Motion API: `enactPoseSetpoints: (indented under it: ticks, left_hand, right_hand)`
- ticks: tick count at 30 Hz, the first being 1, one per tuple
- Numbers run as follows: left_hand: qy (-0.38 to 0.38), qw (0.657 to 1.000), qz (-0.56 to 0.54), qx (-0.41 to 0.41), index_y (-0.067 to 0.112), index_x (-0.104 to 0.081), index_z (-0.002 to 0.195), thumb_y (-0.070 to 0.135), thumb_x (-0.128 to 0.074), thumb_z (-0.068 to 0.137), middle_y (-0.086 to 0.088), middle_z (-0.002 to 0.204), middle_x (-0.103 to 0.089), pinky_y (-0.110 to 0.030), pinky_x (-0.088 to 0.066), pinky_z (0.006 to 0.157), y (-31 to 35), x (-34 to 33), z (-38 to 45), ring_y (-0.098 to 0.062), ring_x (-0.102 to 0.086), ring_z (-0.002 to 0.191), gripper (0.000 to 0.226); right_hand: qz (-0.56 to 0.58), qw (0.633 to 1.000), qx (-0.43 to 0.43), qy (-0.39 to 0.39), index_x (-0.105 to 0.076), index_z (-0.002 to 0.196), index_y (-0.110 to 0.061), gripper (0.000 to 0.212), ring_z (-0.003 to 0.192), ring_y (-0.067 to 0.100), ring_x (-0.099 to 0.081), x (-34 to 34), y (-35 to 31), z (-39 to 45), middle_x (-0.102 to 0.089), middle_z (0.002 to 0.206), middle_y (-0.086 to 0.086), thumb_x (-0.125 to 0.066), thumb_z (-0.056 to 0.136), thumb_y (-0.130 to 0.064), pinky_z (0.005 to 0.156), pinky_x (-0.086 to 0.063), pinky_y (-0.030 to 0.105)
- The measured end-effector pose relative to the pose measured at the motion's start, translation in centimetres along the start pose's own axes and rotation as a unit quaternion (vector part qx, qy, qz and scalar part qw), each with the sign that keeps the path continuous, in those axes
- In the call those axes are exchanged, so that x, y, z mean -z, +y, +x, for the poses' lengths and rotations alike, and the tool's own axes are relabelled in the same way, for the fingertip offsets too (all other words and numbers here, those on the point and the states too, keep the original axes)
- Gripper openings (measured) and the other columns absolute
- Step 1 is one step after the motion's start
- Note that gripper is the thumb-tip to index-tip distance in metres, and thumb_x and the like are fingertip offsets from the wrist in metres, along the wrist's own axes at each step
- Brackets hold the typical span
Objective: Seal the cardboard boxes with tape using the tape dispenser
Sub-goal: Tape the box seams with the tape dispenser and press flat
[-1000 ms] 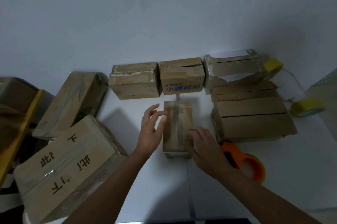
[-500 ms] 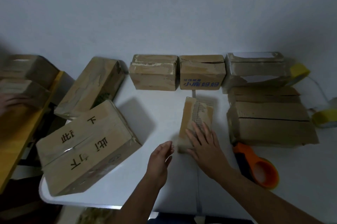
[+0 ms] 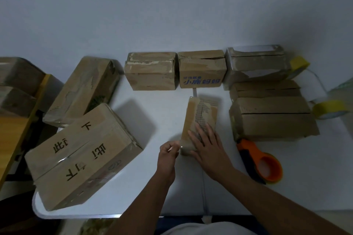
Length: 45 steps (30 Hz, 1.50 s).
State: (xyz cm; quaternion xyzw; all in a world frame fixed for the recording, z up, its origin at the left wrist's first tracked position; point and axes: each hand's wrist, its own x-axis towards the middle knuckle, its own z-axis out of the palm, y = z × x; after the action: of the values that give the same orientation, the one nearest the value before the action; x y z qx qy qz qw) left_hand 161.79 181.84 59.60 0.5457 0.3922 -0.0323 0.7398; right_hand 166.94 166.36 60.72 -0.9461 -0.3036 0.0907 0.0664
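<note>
Both hands on the small box, centre of the frame.

I see my right hand [image 3: 207, 145] lying flat, fingers straight, on top of the small box [image 3: 200, 120] on the table [image 3: 168, 101]; my left hand [image 3: 169, 151] pinches at its near end. The orange tape dispenser [image 3: 261, 162] lies untouched just right of my right wrist.
</note>
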Motion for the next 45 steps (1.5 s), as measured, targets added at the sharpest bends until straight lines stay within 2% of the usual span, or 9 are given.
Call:
enactPoseSetpoints:
  ticks: [8,14,18,22,27,31,37,42,45]
  left_hand:
    - [0.009,0.996,0.073,0.054,0.021,-0.051,0.111,0.029,-0.053,0.100,-0.006,0.124,-0.052,-0.031,-0.047,0.088,-0.5,-0.5,0.6,-0.022,-0.056,0.113,0.014]
    - [0.080,0.981,0.176,-0.002,0.013,-0.063,0.114,0.024,-0.050,0.102,-0.007,0.111,-0.066,-0.029,-0.046,0.084,1.7,0.7,-0.1,-0.019,-0.061,0.101,0.021]
    - [-0.028,0.968,0.233,-0.090,0.024,-0.072,0.114,0.015,-0.048,0.101,0.010,0.117,-0.070,-0.014,-0.048,0.092,2.6,0.8,-2.3,-0.007,-0.062,0.105,0.028]
    - [-0.094,0.889,0.393,-0.216,0.025,-0.053,0.140,0.002,-0.048,0.098,0.014,0.124,-0.061,0.008,-0.032,0.081,2.7,0.5,-2.9,-0.003,-0.057,0.109,0.049]
    - [-0.180,0.756,0.561,-0.284,0.020,-0.055,0.138,0.028,-0.065,0.094,-0.002,0.126,-0.067,-0.026,-0.046,0.097,5.1,2.9,0.2,-0.016,-0.062,0.116,0.046]
    - [-0.212,0.664,0.653,-0.295,0.020,-0.049,0.136,0.042,-0.060,0.094,-0.008,0.127,-0.064,-0.032,-0.046,0.091,6.2,2.8,2.4,-0.020,-0.060,0.116,0.049]
    - [-0.237,0.668,0.642,-0.292,0.024,-0.036,0.145,0.038,-0.067,0.090,0.005,0.148,-0.046,-0.035,-0.049,0.092,5.8,3.2,2.5,-0.018,-0.058,0.119,0.064]
    - [-0.209,0.746,0.572,-0.269,0.030,-0.040,0.145,0.057,-0.054,0.093,0.012,0.157,-0.032,-0.027,-0.050,0.094,6.2,4.7,1.6,-0.005,-0.057,0.117,0.060]
    - [-0.163,0.777,0.533,-0.293,0.029,-0.043,0.143,0.051,-0.047,0.098,0.010,0.157,-0.034,-0.026,-0.046,0.100,6.8,4.8,1.2,-0.004,-0.055,0.121,0.050]
  right_hand:
    - [-0.004,1.000,-0.012,-0.004,-0.022,0.153,-0.026,0.065,0.149,0.032,0.001,0.1,-0.2,-0.1,-0.008,0.162,0.005,-0.016,0.097,-0.057,0.116,-0.007,0.049]
    - [0.012,1.000,-0.016,-0.007,-0.019,0.154,-0.027,0.064,0.149,0.030,0.003,0.2,0.0,-0.1,-0.006,0.162,0.003,-0.025,0.097,-0.055,0.117,-0.013,0.052]
    - [0.018,1.000,-0.014,-0.013,-0.018,0.154,-0.027,0.063,0.148,0.031,0.005,0.2,-0.1,0.0,-0.005,0.162,0.003,-0.029,0.097,-0.052,0.117,-0.013,0.052]
    - [0.029,0.999,-0.020,-0.008,-0.021,0.153,-0.025,0.062,0.148,0.033,0.002,0.4,0.1,-0.1,-0.005,0.162,0.004,-0.032,0.098,-0.050,0.115,-0.016,0.054]
    - [0.013,1.000,-0.006,-0.024,-0.017,0.154,-0.025,0.068,0.148,0.032,0.005,0.8,0.0,-0.2,-0.001,0.162,0.004,-0.012,0.094,-0.058,0.116,-0.013,0.051]
    - [0.018,0.999,0.004,-0.035,-0.006,0.154,-0.028,0.067,0.146,0.029,0.017,0.6,0.3,-0.2,0.011,0.161,0.002,-0.011,0.094,-0.057,0.117,-0.006,0.051]
    - [0.063,0.996,0.017,-0.053,-0.007,0.154,-0.029,0.064,0.144,0.026,0.026,0.7,0.4,0.2,0.014,0.161,0.000,-0.023,0.098,-0.055,0.120,0.000,0.052]
    - [0.230,0.973,-0.024,-0.017,-0.035,0.145,-0.037,0.048,0.141,0.014,0.022,3.7,2.6,1.8,0.001,0.161,-0.012,-0.047,0.098,-0.038,0.117,0.000,0.048]
    - [0.406,0.902,-0.149,-0.024,-0.019,0.151,-0.034,0.061,0.148,0.023,0.000,5.8,2.7,2.8,0.003,0.161,-0.007,-0.049,0.098,-0.036,0.117,-0.020,0.052]
